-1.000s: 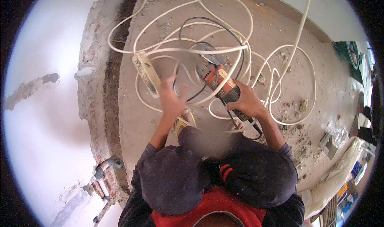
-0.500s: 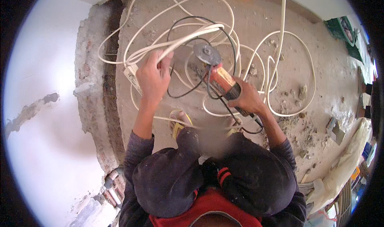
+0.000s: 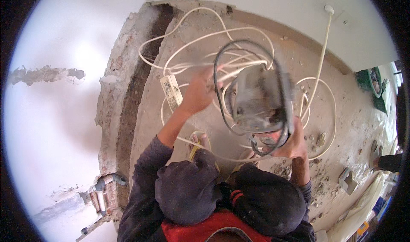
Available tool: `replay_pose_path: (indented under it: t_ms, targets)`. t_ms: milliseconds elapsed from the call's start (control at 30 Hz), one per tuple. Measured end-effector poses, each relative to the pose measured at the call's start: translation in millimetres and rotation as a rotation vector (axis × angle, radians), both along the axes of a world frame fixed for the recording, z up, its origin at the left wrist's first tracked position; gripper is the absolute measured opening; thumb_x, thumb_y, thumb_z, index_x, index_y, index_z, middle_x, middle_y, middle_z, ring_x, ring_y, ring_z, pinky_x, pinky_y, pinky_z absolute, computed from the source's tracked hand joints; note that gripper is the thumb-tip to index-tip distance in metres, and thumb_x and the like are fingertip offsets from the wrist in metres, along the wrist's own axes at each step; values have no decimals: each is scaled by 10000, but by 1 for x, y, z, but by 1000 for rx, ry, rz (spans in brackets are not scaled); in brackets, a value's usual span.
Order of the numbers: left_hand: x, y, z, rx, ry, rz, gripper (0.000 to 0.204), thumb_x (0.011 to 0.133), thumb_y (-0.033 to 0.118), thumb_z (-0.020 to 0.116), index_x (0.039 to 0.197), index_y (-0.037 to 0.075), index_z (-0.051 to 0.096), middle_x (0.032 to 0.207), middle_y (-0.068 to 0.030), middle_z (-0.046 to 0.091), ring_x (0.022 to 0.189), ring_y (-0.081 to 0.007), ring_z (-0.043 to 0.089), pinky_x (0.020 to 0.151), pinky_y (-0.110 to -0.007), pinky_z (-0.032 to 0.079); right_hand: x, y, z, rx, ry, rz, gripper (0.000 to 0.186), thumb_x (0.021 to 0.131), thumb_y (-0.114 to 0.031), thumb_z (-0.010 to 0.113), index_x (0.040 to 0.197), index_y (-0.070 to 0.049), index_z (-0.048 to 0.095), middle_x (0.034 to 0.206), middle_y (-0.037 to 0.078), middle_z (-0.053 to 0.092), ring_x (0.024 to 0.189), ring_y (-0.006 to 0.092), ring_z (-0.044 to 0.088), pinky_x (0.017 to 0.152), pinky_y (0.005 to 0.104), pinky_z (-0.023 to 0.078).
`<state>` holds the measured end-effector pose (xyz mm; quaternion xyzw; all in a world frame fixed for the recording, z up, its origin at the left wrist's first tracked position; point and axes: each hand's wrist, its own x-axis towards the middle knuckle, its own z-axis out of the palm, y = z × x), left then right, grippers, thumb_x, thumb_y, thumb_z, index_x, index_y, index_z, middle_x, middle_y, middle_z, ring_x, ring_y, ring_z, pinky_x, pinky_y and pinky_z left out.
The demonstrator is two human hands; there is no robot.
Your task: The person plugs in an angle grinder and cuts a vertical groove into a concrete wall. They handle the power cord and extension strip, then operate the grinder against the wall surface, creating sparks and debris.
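Observation:
An angle grinder [image 3: 261, 99], smeared by motion, is raised over the floor in front of me, its grey head end looming large. My right hand [image 3: 294, 143] grips it from the right, where a bit of its red-orange body shows below the head. Its black cord [image 3: 222, 56] loops around the grinder and passes close to my left fingers. My left hand [image 3: 200, 90] is closed around loops of white cable [image 3: 232, 73], its fingers blurred. Beside the left wrist hangs or lies a dusty white power strip [image 3: 171, 90]; which one I cannot tell.
White cable coils spread over the dusty floor, and one length runs to a fitting [image 3: 329, 9] on the far wall. A rough trench [image 3: 141, 75] follows the left wall. Rubble [image 3: 321, 139] and a small box [image 3: 347, 181] lie on the right, with a green container [image 3: 370, 85] beyond.
The grinder has come up and turned, so its head now looks much bigger. My left hand still holds the cable. The whole view has shifted, showing more of the far wall.

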<state>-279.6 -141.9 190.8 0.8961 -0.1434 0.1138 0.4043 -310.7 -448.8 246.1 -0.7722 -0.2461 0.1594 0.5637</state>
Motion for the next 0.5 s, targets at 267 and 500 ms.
replay_pose_path:
  t_ms: [267, 500]
  targets:
    - [-51, -42, 77, -1045, 115, -236, 869, 757, 113, 646, 1481, 6, 177, 1469, -179, 340, 1355, -306, 365, 1137, -458, 269, 29, 67, 65, 82, -444, -373, 840, 566, -242, 864, 1284, 1, 503, 1069, 159, 670, 939, 266, 679, 810, 349, 530]
    - [-55, -49, 66, -1297, 345, -117, 1093, 612, 512, 831, 1430, 10, 307, 1391, -152, 446, 1286, -283, 458, 1078, -443, 383, -10, 110, 75, -104, -518, -407, 703, 663, -142, 762, 1298, -30, 484, 1013, 180, 624, 838, 371, 659, 721, 406, 545]
